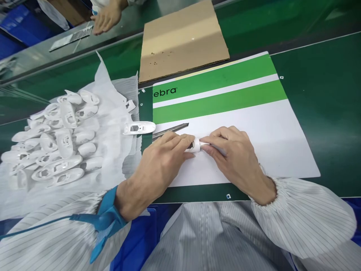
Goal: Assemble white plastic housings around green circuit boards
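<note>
A small white plastic housing (193, 146) lies on the white printed sheet, held end to end between both hands. My left hand (160, 165) grips its near end, and my right hand (228, 150) pinches its far end. A grey slim object (219, 149) shows under my right fingers, but I cannot tell what it is. A flat metal blade or strip (170, 130) lies just beyond my left fingers. Another white housing (139, 128) rests a little farther left, with an open-cut top.
A heap of several white housings (56, 139) sits on a white plastic sheet (118, 90) to the left. A green-and-white printed sheet (220, 113) lies on the green mat, with brown cardboard (183, 39) beyond it. A co-worker's hand (106, 17) is near a metal part (70, 39) at top left. A blue wrist strap (107, 214) circles my left wrist.
</note>
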### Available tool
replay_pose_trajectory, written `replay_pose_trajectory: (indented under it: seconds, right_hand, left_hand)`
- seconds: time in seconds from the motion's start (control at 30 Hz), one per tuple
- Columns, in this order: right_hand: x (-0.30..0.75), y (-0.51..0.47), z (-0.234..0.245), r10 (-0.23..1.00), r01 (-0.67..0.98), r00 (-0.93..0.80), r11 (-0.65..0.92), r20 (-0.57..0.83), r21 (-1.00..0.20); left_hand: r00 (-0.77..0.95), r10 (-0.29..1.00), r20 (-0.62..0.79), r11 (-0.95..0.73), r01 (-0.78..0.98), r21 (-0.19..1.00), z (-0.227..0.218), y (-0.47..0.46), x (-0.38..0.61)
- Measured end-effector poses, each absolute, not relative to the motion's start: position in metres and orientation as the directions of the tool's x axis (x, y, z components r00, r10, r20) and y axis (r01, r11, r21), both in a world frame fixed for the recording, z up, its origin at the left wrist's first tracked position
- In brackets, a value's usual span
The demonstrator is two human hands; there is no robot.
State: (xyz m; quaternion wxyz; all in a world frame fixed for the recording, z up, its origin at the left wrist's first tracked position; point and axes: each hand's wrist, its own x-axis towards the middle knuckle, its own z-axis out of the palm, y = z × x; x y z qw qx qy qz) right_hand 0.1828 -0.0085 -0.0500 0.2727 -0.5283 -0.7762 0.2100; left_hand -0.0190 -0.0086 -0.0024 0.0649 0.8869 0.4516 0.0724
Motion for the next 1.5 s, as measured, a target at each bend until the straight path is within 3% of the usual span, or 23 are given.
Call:
replay_pose_trajectory:
  seconds: [0.5,0.8,1.13,1.43,1.5]
  right_hand:
    - [0.183,-0.009,-0.050,0.930,0.710,-0.294,0.366,0.218,-0.602]
    - [0.183,-0.010,-0.051,0.926,0.714,-0.299,0.377,0.229,-0.590]
    - [0.183,-0.009,-0.050,0.929,0.717,-0.291,0.371,0.230,-0.590]
    - [0.182,-0.009,-0.048,0.929,0.721,-0.309,0.369,0.204,-0.587]
    - [0.183,-0.009,-0.049,0.927,0.720,-0.309,0.375,0.214,-0.584]
  left_hand:
    - [0.515,0.857,0.017,-0.513,0.850,0.118,0.004,-0.003,-0.017]
    - [0.601,0.798,0.047,-0.602,0.791,0.109,0.004,0.003,-0.023]
    - [0.571,0.819,-0.056,-0.569,0.821,0.049,0.011,0.008,-0.015]
    - [0.633,0.768,-0.097,-0.612,0.770,0.181,0.014,0.018,-0.016]
    - [0.623,0.779,-0.063,-0.608,0.777,0.164,0.010,0.016,-0.014]
